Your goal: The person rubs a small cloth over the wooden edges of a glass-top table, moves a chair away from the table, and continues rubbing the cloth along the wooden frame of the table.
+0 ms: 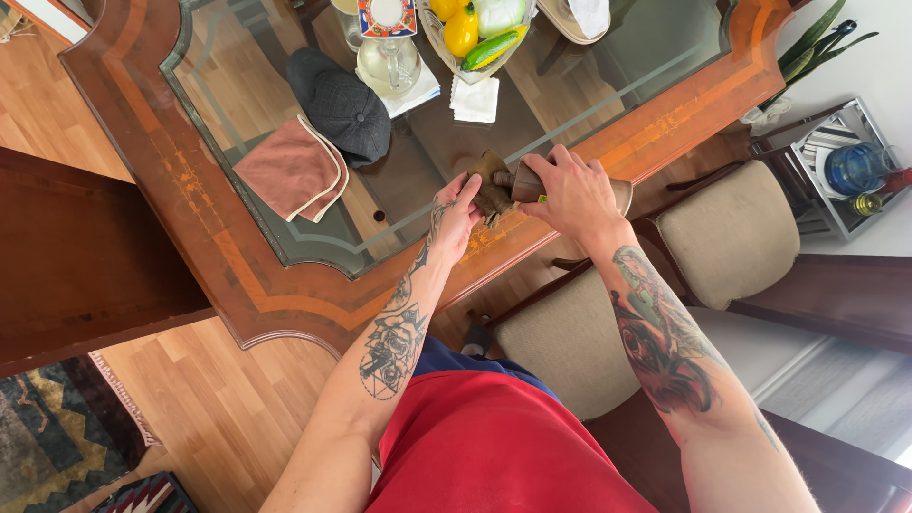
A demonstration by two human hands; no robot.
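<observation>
Both hands closed on stuff at bench (285, 294) edge: right hand (570, 190) wrapped round a brown bottle (532, 182), tipped sideways w/ neck toward a brown cloth (491, 185) bunched in left hand (458, 214). Bottle mouth touches cloth. Behind on glass top: pink cloth (290, 171), grey cap (342, 104), fruit bowl (475, 33), white napkin (474, 99).
</observation>
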